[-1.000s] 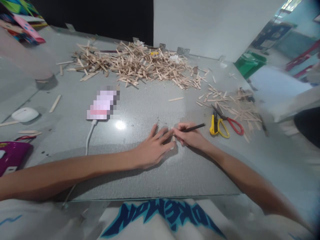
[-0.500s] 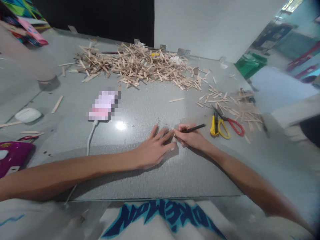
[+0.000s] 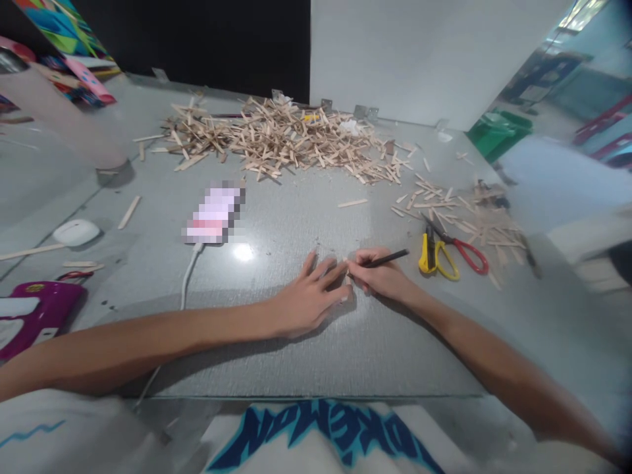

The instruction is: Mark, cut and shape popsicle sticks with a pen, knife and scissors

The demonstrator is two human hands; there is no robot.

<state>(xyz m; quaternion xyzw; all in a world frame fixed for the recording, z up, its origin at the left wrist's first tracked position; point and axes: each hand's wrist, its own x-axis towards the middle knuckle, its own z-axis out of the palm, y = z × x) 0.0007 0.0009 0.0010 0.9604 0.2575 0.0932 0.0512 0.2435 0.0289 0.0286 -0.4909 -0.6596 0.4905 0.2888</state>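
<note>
A dark pencil or pen (image 3: 392, 257) is pinched in my right hand (image 3: 378, 271), its upper end slanting up to the right. Its tip lies by the fingers of my left hand (image 3: 311, 296), which rests on the grey table with its fingers spread. Between the two hands a small pale piece of wood (image 3: 349, 278) shows, partly covered by my left fingers. Right of my right hand lie yellow-handled scissors or pliers (image 3: 427, 253) and a red-handled pair (image 3: 471, 257). Beyond the hands is a single wooden stick (image 3: 353, 203).
A heap of wooden sticks (image 3: 296, 141) spans the table's back, with a smaller scatter (image 3: 444, 201) at right. At left are a phone (image 3: 214, 214) with a white cable (image 3: 186, 280), a white mouse (image 3: 76, 232), a purple object (image 3: 54, 309) and a pale bottle (image 3: 74, 118).
The camera view has shifted slightly, so table objects appear a little further right and lower. Both hands keep nearly the same pose, the pencil or pen still in my right hand.
</note>
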